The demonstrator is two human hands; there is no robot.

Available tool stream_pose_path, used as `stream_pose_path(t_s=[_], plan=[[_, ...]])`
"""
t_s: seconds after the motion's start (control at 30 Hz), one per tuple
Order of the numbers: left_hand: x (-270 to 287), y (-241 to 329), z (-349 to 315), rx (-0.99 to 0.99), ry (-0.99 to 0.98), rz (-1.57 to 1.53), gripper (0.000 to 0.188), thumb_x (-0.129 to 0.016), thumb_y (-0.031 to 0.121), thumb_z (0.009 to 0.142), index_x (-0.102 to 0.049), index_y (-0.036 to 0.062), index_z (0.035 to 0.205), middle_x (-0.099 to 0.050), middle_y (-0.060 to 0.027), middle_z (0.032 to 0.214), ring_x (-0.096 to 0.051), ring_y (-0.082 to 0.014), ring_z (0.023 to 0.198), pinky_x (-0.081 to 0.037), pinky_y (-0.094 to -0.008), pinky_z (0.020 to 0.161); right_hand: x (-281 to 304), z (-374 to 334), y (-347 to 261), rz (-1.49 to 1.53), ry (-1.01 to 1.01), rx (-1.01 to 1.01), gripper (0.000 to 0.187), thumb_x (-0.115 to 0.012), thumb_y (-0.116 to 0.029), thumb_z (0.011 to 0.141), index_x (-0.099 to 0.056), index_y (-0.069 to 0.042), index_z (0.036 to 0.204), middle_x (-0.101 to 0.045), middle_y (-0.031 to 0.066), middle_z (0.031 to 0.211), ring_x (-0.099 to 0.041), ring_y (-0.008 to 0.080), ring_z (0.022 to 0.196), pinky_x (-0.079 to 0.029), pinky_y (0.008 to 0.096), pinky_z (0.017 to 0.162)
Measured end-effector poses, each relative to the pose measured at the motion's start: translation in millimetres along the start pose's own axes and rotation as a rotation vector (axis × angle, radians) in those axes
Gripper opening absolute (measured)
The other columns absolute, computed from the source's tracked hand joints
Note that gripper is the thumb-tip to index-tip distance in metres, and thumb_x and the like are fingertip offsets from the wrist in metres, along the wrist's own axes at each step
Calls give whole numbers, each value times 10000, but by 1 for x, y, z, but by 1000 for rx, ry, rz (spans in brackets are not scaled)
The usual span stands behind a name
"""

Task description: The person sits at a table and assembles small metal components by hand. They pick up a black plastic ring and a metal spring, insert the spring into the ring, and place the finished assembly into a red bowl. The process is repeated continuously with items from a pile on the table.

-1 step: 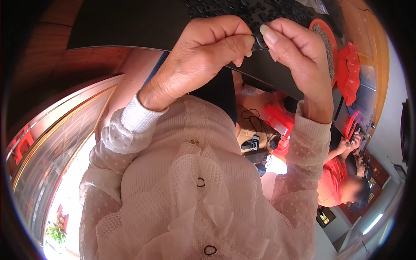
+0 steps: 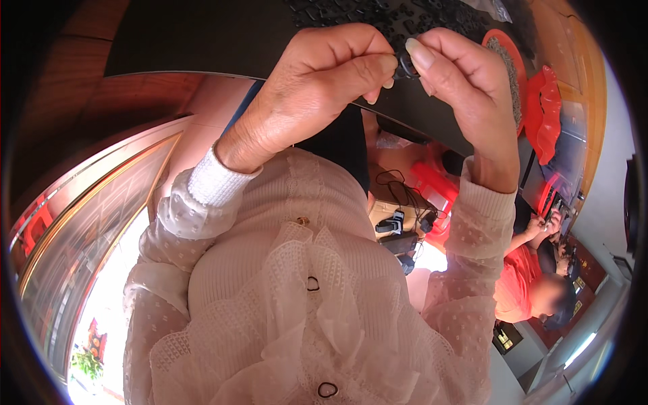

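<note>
Between my two hands is a small black ring-shaped part (image 2: 406, 65), held up above the near edge of a black table (image 2: 196, 47). My left hand (image 2: 324, 77) pinches its left side between thumb and fingers. Thumb and fingers of my right hand (image 2: 467, 88) close on its right side. The fingertips cover much of the part, so its full shape is hidden. Many loose black pieces (image 2: 331, 10) of similar colour lie on the table just beyond my hands.
Right of my right hand stands a red round tray (image 2: 498, 35) of small grey bits, beside a red wavy-edged dish (image 2: 542, 115). Below the table, a cardboard box (image 2: 388, 209) carries cables and black devices. Another person in red (image 2: 520, 283) works at the far right.
</note>
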State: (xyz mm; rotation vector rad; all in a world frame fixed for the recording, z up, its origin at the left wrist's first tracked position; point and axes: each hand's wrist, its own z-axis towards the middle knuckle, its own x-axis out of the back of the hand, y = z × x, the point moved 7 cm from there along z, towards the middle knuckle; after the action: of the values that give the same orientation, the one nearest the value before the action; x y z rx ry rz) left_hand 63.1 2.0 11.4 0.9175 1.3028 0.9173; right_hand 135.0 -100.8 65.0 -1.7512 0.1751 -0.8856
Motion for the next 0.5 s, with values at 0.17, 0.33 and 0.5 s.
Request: stream_pose_path(t_s=[0.17, 0.33, 0.5], plan=[[0, -1, 2, -21, -2, 0, 175, -520, 153, 966, -583, 1, 905, -535, -8, 762, -459, -18, 687, -341, -142, 594, 1, 0, -1, -33, -6, -11, 202, -573, -184, 932, -588, -8, 834, -436, -58, 640, -376, 24, 591, -298, 204, 520], [0, -2, 3, -14, 7, 16, 174, -523, 150, 964, -587, 1, 902, -537, -4, 746, -435, -8, 648, -307, -140, 558, 4, -1, 7, -62, 10, -42, 183, -558, -172, 940, -593, -1, 883, -437, -54, 668, -375, 26, 606, -300, 194, 541], [-1, -1, 4, -13, -2, 12, 174, -529, 153, 962, -594, 0, 910, -545, -6, 749, -433, -7, 646, -302, -144, 551, 5, -1, 8, -56, -24, -31, 188, -555, -174, 945, -592, 3, 894, -438, -54, 678, -376, 28, 610, -305, 193, 546]])
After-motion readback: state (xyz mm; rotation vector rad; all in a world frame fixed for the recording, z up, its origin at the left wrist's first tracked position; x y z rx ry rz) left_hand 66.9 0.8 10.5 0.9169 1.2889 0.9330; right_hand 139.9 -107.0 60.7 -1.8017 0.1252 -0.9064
